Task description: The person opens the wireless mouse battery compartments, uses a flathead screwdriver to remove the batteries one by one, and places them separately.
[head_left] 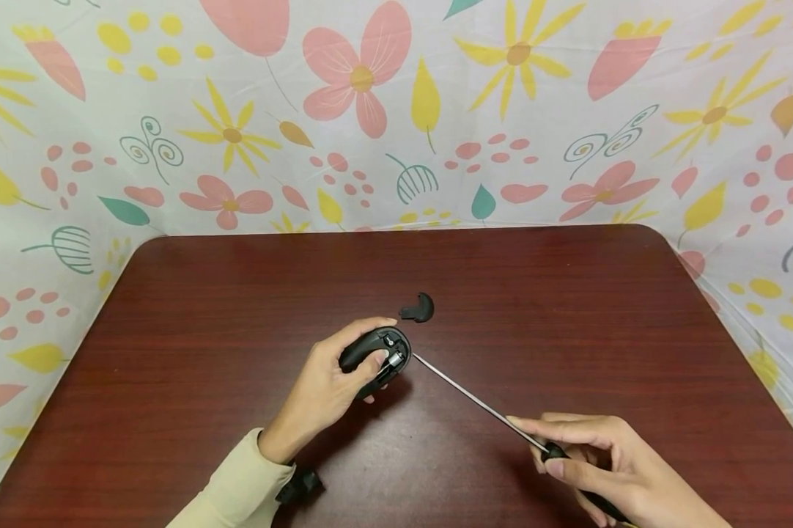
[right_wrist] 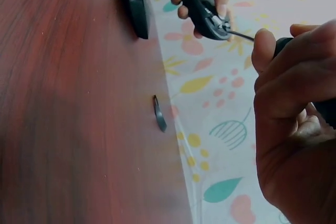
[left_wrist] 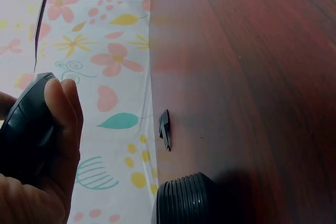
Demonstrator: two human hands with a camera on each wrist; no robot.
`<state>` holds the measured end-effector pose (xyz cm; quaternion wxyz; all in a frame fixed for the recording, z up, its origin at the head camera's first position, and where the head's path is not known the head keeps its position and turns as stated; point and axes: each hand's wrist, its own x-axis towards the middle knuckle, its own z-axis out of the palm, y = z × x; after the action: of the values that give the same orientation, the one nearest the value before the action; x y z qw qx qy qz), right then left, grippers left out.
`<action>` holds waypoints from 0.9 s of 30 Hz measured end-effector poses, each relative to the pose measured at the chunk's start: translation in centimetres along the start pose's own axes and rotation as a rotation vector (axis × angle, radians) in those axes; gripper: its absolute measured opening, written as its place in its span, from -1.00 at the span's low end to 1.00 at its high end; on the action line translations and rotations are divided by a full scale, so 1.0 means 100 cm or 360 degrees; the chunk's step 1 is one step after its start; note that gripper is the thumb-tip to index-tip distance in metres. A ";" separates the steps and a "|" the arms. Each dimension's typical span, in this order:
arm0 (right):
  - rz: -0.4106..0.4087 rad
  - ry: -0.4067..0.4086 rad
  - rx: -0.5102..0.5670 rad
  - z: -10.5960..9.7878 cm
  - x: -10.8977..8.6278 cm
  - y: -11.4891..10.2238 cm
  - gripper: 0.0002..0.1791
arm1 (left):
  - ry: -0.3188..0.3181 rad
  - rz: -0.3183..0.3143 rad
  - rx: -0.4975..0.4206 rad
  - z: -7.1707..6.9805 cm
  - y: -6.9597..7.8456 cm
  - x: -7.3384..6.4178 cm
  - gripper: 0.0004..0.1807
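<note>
My left hand point(head_left: 314, 389) grips a black computer mouse point(head_left: 358, 353) above the table, its underside turned up and its battery bay uncovered. A silvery cylinder point(head_left: 394, 359) shows in the bay, right by the thumb. In my right hand point(head_left: 617, 458) is a screwdriver point(head_left: 478, 402) with a long thin shaft and dark handle. One finger lies along the shaft, and the tip reaches the rounded end of the mouse. Both also meet in the right wrist view, where the mouse point(right_wrist: 197, 6) tilts toward the shaft point(right_wrist: 241, 36).
A small black curved cover with a tab point(head_left: 424, 308) lies on the dark red wooden table point(head_left: 535, 293), just beyond the mouse. Beside the left cuff is a black object point(head_left: 300, 485). A flower-patterned cloth point(head_left: 462, 95) hangs behind the table.
</note>
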<state>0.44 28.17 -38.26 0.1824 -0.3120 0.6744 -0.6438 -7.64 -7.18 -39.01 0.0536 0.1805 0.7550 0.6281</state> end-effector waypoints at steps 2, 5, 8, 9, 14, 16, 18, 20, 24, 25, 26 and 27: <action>0.0080 0.0062 -0.0052 0.000 0.000 -0.004 -0.40 | 0.0003 -0.0005 0.0005 0.000 0.000 0.000 -0.57; 0.0170 0.0164 -0.0136 0.000 -0.001 -0.006 -0.43 | 0.0014 -0.0023 0.0006 0.000 -0.001 0.000 -0.57; 0.0234 0.0273 -0.0284 0.001 0.000 -0.010 -0.46 | 0.0028 -0.0066 -0.0002 -0.001 -0.005 0.000 -0.58; 0.0234 0.0304 -0.0331 0.002 0.000 -0.009 -0.46 | 0.0032 -0.0077 -0.0005 -0.001 -0.006 0.000 -0.58; 0.0145 0.0464 -0.0635 0.003 0.000 0.000 -0.43 | 0.0069 -0.0090 0.0000 -0.004 -0.011 0.000 -0.57; 0.0119 0.0534 -0.0749 0.004 0.000 0.005 -0.40 | 0.0085 -0.0087 0.0005 -0.005 -0.013 0.000 -0.57; 0.0131 0.0589 -0.0838 0.005 0.001 0.007 -0.39 | 0.0094 -0.0087 0.0010 -0.006 -0.014 0.001 -0.57; 0.0162 0.0632 -0.0891 0.005 0.002 0.008 -0.38 | 0.0098 -0.0090 0.0016 -0.007 -0.015 0.001 -0.57; 0.0204 0.0730 -0.1047 0.005 0.003 0.011 -0.34 | 0.0101 -0.0098 0.0020 -0.008 -0.015 0.001 -0.57; 0.0218 0.0762 -0.1101 0.004 0.004 0.012 -0.34 | 0.0102 -0.0099 0.0021 -0.008 -0.015 0.001 -0.57; 0.0219 0.0795 -0.1160 0.004 0.004 0.014 -0.34 | 0.0103 -0.0098 0.0022 -0.008 -0.015 0.001 -0.57; 0.0215 0.0824 -0.1221 0.003 0.004 0.016 -0.34 | 0.0105 -0.0098 0.0024 -0.008 -0.015 0.000 -0.57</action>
<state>0.05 27.65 -39.77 -0.0791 -0.1414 0.9058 -0.3914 -8.23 -8.11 -40.31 0.0466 0.1369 0.7662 0.6261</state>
